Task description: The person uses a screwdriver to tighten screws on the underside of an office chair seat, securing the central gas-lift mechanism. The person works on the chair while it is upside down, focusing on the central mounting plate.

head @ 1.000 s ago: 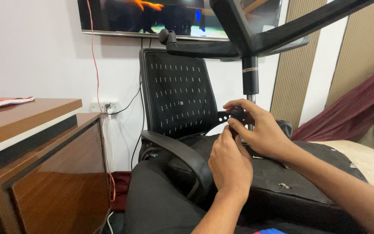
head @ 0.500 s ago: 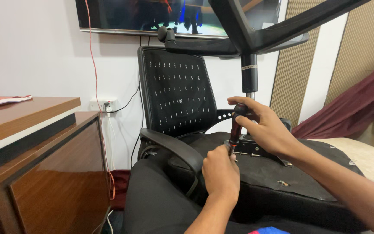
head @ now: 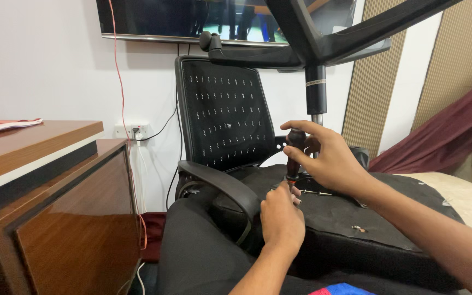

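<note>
Screwdriver work is what we see: the tool stands nearly upright over the upturned underside of the office chair, near the middle of that black padded surface, its tip down at a metal fitting. Our right hand is curled shut around the dark handle from the top and side. Our left hand is closed low at the shaft, fingers pinched near the tip; whether it grips a screw there we cannot tell. We judge the tool light and rigid, its rounded handle the natural place to hold, though the narrow tip could slip off a screw head. A loose long screw lies on the underside just beside the tip, another small one nearer the front edge. The gas cylinder rising to the chair base carries a small pale band-shaped label. A wall screen hangs behind, a wooden desk stands left.
</note>
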